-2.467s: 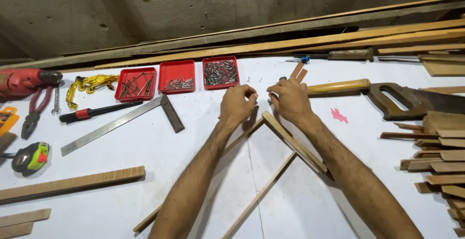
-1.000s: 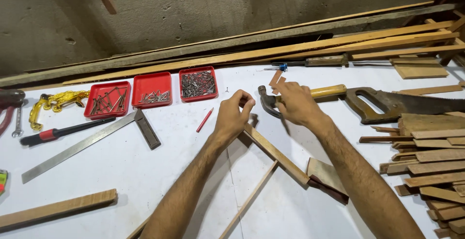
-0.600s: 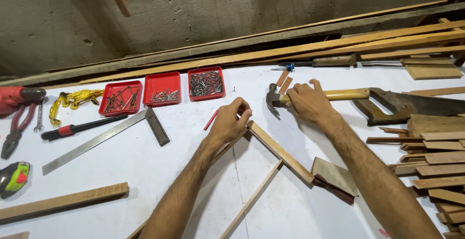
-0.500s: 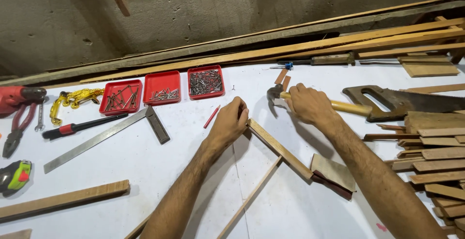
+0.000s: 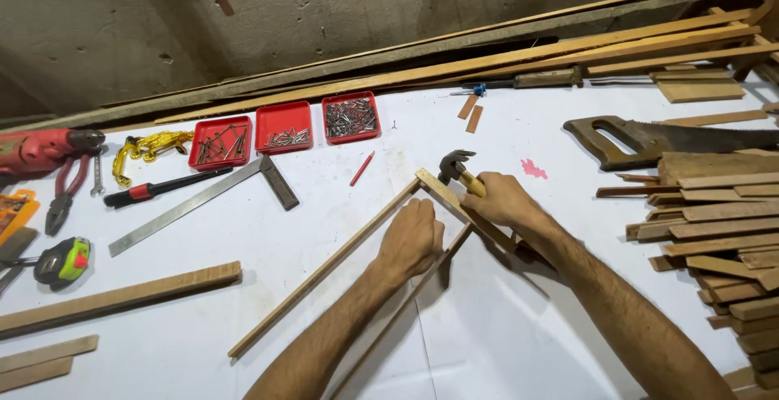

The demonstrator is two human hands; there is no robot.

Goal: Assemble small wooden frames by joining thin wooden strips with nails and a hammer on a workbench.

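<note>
My left hand presses down near the corner where two thin wooden strips meet: a long strip runs down to the left and a shorter strip runs down to the right. My right hand grips a claw hammer by its handle, close to the head. The dark hammer head hovers just above and to the right of the corner joint. A third slat lies under my left wrist.
Three red trays of nails and screws stand at the back. A try square, red pencil, pliers, tape measure lie left. A hand saw and stacked wood offcuts lie right.
My right hand reached to the hammer on the table, picked it up and brought it to the corner of the strips. My left hand stayed at the joint.
</note>
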